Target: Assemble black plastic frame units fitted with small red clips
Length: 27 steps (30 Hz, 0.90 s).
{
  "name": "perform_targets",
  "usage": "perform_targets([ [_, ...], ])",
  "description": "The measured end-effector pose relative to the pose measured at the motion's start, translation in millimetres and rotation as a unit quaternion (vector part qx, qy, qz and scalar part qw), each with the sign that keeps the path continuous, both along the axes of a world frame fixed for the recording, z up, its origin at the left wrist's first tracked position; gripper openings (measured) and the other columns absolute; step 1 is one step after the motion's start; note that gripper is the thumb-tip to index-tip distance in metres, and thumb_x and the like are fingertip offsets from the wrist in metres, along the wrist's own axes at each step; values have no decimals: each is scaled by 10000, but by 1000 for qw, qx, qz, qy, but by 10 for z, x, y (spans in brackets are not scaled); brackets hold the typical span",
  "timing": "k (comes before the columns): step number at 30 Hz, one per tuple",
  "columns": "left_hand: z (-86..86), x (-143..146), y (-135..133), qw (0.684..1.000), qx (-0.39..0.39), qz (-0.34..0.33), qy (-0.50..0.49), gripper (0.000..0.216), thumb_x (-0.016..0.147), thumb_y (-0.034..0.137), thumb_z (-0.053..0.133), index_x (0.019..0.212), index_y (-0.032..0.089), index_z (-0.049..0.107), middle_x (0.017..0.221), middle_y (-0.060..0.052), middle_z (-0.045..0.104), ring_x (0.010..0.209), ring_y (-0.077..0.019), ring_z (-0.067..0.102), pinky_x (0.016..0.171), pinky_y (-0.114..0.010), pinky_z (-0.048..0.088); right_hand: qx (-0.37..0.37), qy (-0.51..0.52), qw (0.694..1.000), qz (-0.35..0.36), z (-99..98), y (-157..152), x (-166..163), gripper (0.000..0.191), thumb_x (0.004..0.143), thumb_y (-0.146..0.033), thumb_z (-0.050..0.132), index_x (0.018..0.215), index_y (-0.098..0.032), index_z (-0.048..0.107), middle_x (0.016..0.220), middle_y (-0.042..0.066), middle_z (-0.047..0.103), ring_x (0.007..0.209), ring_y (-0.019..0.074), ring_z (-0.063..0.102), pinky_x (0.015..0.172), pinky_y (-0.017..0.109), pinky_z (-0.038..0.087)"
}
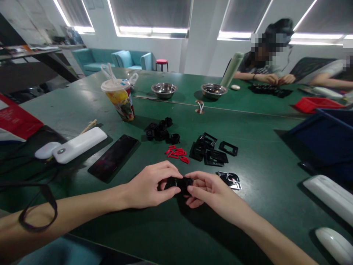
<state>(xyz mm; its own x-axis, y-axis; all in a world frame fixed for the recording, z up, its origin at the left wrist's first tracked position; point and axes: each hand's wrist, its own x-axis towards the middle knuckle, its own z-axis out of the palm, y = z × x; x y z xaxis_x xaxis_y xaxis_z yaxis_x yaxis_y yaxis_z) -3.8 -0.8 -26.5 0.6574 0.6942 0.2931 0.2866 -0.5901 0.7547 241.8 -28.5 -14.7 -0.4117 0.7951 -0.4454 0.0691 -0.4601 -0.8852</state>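
Note:
My left hand (150, 186) and my right hand (211, 191) meet low over the green table (248, 206). Both pinch one small black plastic part (178, 183) between their fingertips. Just beyond the hands lie several small red clips (178, 152). To the right of those is a heap of flat black frames (211, 149). A cluster of chunky black pieces (161, 131) sits further back. One finished-looking black piece with a red and white mark (230, 179) lies right beside my right hand.
A dark phone (113, 157) and white cases (78, 144) lie at left, a drink cup with a lid (121, 98) behind them. Two steel bowls (163, 90) stand at the back. Blue and red bins (325, 136) sit at right. Other people (266, 62) work across the table.

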Motion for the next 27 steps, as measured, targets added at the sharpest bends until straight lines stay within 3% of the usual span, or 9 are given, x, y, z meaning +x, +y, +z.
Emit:
perform_targets([
  [9,-26,-24,-23,994,108,-3,24,265,989,219,697,1246,159,723,1198,-79,742,673,-75,632,616,-194,550,-13,0,1000,22,-2,14,11,543,815,-502,867,1184,-167,652,854,20,772,742,177,776,709,313,636],
  [14,-34,-7,-6,987,159,1,19,254,976,214,696,1221,157,734,1166,-85,769,909,-159,758,778,-243,616,-18,2,1000,22,22,17,20,561,789,-552,890,1137,-169,673,911,52,797,839,191,783,782,331,637],
  [17,-29,5,-1,986,165,-4,15,240,973,212,688,1200,151,738,1153,-99,782,983,-194,770,857,-284,630,-21,5,999,25,35,20,14,561,786,-561,897,1124,-169,680,920,56,799,872,201,785,809,348,637],
  [27,8,13,-7,987,157,1,19,218,963,218,706,1158,142,768,1131,-103,800,930,-193,779,824,-280,632,-29,35,999,24,21,35,32,539,791,-529,918,1105,-150,698,929,70,806,882,194,787,820,322,638],
])
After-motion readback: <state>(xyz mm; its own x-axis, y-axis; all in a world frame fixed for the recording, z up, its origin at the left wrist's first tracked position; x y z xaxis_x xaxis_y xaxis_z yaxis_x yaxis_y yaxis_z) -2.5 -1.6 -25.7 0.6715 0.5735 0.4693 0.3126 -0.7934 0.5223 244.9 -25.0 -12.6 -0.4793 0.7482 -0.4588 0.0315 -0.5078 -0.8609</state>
